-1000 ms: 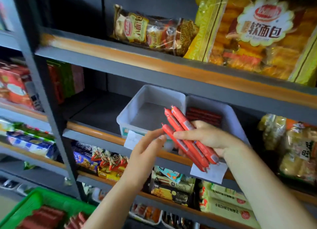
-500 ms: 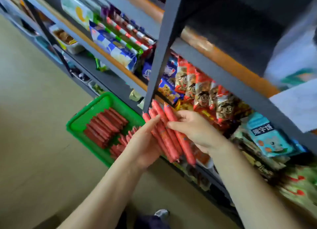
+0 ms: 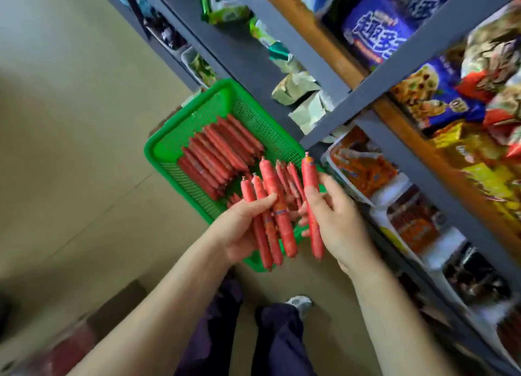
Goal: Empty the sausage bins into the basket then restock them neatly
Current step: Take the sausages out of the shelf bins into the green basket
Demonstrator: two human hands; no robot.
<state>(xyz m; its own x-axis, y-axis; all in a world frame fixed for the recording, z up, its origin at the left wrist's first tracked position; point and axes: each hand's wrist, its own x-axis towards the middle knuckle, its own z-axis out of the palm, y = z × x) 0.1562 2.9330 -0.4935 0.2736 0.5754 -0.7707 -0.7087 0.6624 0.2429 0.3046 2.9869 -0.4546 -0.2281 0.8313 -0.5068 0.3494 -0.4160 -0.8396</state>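
Note:
A green mesh basket (image 3: 169,147) stands on the floor beside the shelving, with a row of dark red sausages (image 3: 220,152) laid side by side in it. Above its near end my left hand (image 3: 239,229) grips three red sausages (image 3: 270,217), thumb across them. My right hand (image 3: 335,220) holds a single red sausage (image 3: 311,203) between thumb and fingers, just to the right. More loose sausages (image 3: 287,178) lie in the basket behind my hands. The sausage bins are out of view.
Grey metal shelving (image 3: 366,93) with wooden-edged boards runs along the right, packed with snack bags (image 3: 377,28) and white trays of packets (image 3: 363,172). My legs and a shoe (image 3: 298,302) are below. Beige floor (image 3: 70,150) stretches to the left.
My view swung down from the shelf bins to the basket. Both hands carried the sausages down over it, and the bundle split: three in my left hand, one in my right.

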